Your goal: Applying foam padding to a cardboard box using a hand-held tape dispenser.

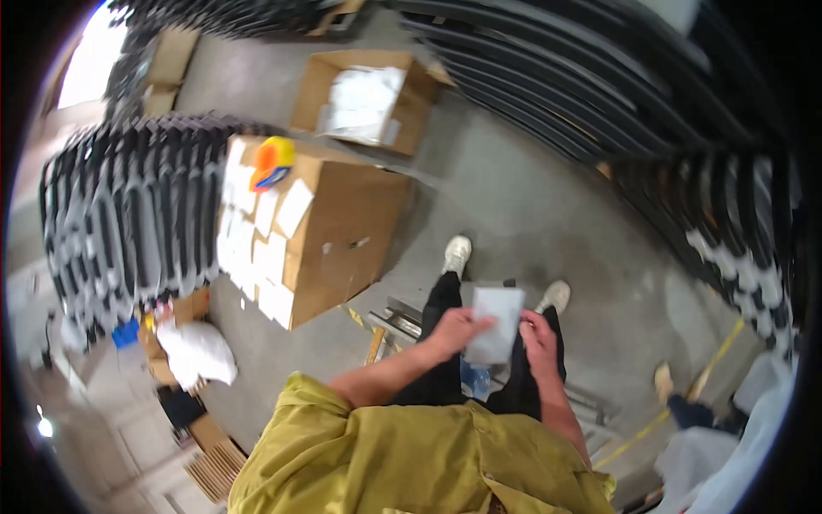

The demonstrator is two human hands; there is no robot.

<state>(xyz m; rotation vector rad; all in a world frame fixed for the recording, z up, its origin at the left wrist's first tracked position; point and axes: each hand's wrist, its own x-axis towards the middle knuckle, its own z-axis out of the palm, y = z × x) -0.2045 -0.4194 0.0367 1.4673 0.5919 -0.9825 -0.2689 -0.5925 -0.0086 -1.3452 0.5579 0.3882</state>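
A flat, whitish rectangular packet (498, 307), partly translucent toward its lower end, is held in front of my lap. My left hand (456, 332) grips it by the left edge, thumb lying across its face. At the opposite edge my right hand (539, 338) has its fingers closed, pinching the packet's side. The fingers behind it are hidden. A small dark piece shows at its top right corner; what that is I cannot make out.
To the left stands a large cardboard box (353, 231) with white sheets and an orange-yellow tape dispenser (272, 163) on top. Beyond it, an open carton (422, 103) holds white packets. Stacked dark panels (548, 94) line the far right. Another person's shoe (664, 381) shows at right.
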